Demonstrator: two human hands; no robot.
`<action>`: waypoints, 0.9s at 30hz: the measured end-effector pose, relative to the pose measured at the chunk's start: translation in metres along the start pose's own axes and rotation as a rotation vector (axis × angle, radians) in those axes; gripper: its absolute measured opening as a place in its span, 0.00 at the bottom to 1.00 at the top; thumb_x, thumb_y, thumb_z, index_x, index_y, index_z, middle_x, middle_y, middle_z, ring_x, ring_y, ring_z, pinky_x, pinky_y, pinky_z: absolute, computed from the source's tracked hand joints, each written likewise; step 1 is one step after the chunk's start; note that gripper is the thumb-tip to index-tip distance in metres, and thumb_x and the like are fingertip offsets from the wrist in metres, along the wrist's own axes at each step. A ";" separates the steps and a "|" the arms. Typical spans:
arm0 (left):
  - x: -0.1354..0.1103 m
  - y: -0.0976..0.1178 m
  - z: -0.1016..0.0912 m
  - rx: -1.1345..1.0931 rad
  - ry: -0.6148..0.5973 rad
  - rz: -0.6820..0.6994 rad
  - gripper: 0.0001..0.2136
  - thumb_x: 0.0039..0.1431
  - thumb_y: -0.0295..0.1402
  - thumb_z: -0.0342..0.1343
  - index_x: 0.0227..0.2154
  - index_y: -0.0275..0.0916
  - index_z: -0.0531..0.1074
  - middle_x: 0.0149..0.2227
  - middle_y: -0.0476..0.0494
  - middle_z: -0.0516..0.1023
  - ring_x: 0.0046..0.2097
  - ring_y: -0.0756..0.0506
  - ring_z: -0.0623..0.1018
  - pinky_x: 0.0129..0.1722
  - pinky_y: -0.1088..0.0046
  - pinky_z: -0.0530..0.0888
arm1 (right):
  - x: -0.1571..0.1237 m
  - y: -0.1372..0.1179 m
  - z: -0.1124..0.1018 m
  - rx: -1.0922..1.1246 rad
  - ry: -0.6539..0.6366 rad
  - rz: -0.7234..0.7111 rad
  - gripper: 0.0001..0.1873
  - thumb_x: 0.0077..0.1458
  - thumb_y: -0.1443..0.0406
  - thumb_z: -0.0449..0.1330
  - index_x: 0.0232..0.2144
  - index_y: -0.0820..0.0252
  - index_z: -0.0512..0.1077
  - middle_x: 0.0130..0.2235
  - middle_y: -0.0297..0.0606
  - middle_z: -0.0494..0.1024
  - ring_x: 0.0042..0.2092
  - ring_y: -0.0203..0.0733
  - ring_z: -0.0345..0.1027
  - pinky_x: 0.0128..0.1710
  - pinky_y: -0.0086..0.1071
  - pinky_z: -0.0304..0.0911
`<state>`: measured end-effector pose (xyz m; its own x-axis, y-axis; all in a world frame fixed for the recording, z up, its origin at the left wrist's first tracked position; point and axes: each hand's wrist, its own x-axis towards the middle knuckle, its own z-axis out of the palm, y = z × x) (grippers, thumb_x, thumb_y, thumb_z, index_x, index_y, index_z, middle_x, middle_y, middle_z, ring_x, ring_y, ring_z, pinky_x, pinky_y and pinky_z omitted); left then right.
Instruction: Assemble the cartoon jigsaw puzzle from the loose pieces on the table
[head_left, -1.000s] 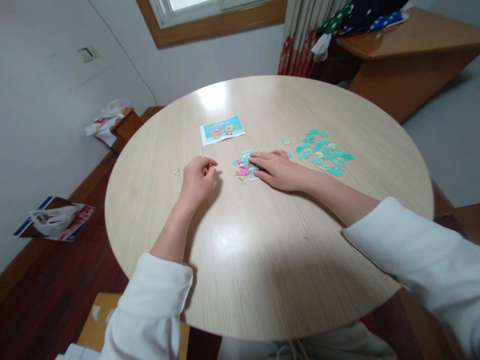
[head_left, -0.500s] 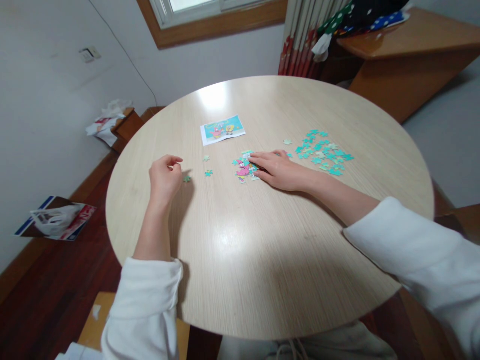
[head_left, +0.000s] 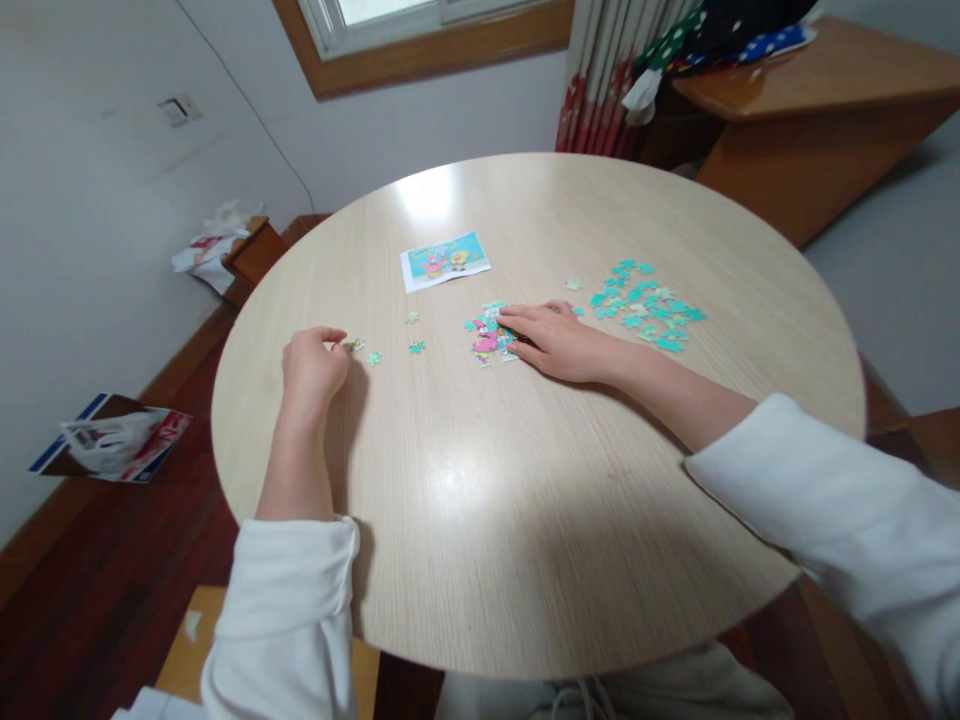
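My left hand (head_left: 313, 365) is over the left part of the table, its fingers curled into a pinch. A small puzzle piece (head_left: 355, 344) shows at the fingertips. Close by on the tabletop lie a green puzzle piece (head_left: 374, 358), a teal piece (head_left: 417, 347) and a pale piece (head_left: 412, 317). My right hand (head_left: 559, 342) rests flat with outstretched fingers on the right side of a partly joined puzzle (head_left: 485, 343), covering some of it. Pink and teal parts of that puzzle show left of the fingers.
A printed picture (head_left: 445, 262) lies behind the puzzle on the round table (head_left: 480, 560). Many loose teal and pale pieces (head_left: 649, 305) are spread to the right, with one pale piece (head_left: 574, 285) apart from them. A wooden cabinet (head_left: 825, 75) stands at the back right.
My left hand has moved a little left and down, and a puzzle piece at its fingertips now shows. The right hand stays on the puzzle.
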<state>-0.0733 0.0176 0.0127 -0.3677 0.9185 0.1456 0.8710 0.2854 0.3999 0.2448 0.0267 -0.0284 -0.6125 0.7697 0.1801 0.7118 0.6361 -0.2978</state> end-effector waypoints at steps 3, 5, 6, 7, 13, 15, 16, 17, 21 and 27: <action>0.003 -0.004 0.003 0.015 -0.015 -0.008 0.14 0.52 0.29 0.54 0.40 0.37 0.80 0.40 0.34 0.82 0.45 0.34 0.79 0.49 0.56 0.74 | 0.000 0.000 0.000 0.007 -0.001 0.007 0.25 0.65 0.59 0.45 0.59 0.59 0.66 0.63 0.53 0.66 0.65 0.55 0.56 0.58 0.51 0.49; 0.006 -0.008 0.007 0.027 -0.010 0.003 0.13 0.51 0.30 0.56 0.39 0.38 0.80 0.40 0.34 0.82 0.46 0.33 0.79 0.49 0.56 0.73 | 0.000 0.000 0.000 0.009 -0.005 0.012 0.25 0.65 0.60 0.45 0.60 0.60 0.66 0.63 0.54 0.66 0.65 0.56 0.56 0.58 0.52 0.48; 0.007 -0.009 0.009 0.025 -0.010 0.015 0.12 0.50 0.31 0.57 0.37 0.38 0.80 0.40 0.34 0.82 0.47 0.34 0.79 0.50 0.57 0.73 | 0.000 0.000 0.000 0.010 -0.006 0.011 0.25 0.65 0.60 0.45 0.60 0.60 0.65 0.63 0.54 0.66 0.65 0.56 0.56 0.58 0.53 0.48; 0.008 -0.010 0.011 0.022 -0.008 0.027 0.11 0.50 0.32 0.57 0.36 0.39 0.80 0.40 0.35 0.82 0.47 0.34 0.79 0.50 0.57 0.72 | 0.000 0.001 0.000 0.012 -0.003 0.009 0.25 0.65 0.60 0.45 0.60 0.59 0.65 0.63 0.54 0.66 0.65 0.56 0.57 0.58 0.53 0.48; 0.012 -0.013 0.019 0.035 -0.015 0.057 0.10 0.51 0.37 0.58 0.33 0.38 0.79 0.37 0.36 0.82 0.44 0.35 0.79 0.45 0.60 0.73 | 0.000 -0.001 -0.001 0.013 -0.005 0.010 0.25 0.65 0.60 0.45 0.60 0.59 0.65 0.63 0.53 0.66 0.65 0.57 0.57 0.58 0.53 0.48; 0.013 -0.013 0.020 0.045 -0.018 0.062 0.11 0.51 0.37 0.58 0.34 0.38 0.80 0.38 0.34 0.82 0.43 0.36 0.79 0.45 0.61 0.73 | 0.000 -0.003 -0.002 0.004 -0.021 0.021 0.26 0.65 0.60 0.45 0.60 0.61 0.65 0.63 0.55 0.65 0.65 0.57 0.57 0.59 0.53 0.48; 0.013 -0.013 0.020 0.045 -0.016 0.067 0.11 0.52 0.37 0.58 0.34 0.38 0.80 0.39 0.34 0.82 0.44 0.36 0.79 0.45 0.60 0.73 | 0.000 -0.004 -0.003 0.000 -0.029 0.027 0.26 0.65 0.60 0.45 0.60 0.63 0.65 0.64 0.56 0.65 0.65 0.57 0.56 0.59 0.53 0.48; 0.013 -0.013 0.020 0.043 -0.014 0.074 0.11 0.52 0.36 0.58 0.35 0.38 0.80 0.39 0.33 0.82 0.44 0.36 0.79 0.46 0.60 0.73 | 0.000 -0.005 -0.004 -0.004 -0.035 0.034 0.26 0.65 0.60 0.45 0.60 0.64 0.65 0.64 0.56 0.64 0.65 0.57 0.56 0.59 0.53 0.48; 0.014 -0.014 0.021 0.031 -0.001 0.090 0.08 0.52 0.34 0.58 0.32 0.38 0.80 0.38 0.34 0.82 0.43 0.36 0.80 0.45 0.61 0.74 | 0.001 -0.006 -0.004 -0.015 -0.045 0.048 0.26 0.65 0.60 0.45 0.60 0.65 0.65 0.64 0.56 0.64 0.66 0.56 0.55 0.60 0.52 0.48; 0.012 -0.012 0.021 -0.002 -0.005 0.071 0.05 0.51 0.33 0.59 0.30 0.39 0.79 0.37 0.35 0.81 0.43 0.36 0.79 0.46 0.61 0.73 | 0.000 -0.002 -0.002 -0.005 -0.012 0.015 0.25 0.65 0.59 0.44 0.60 0.59 0.65 0.63 0.53 0.66 0.65 0.55 0.57 0.59 0.52 0.49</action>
<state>-0.0811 0.0311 -0.0089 -0.3034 0.9378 0.1687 0.8942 0.2190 0.3905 0.2439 0.0251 -0.0260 -0.6063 0.7781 0.1643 0.7224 0.6252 -0.2953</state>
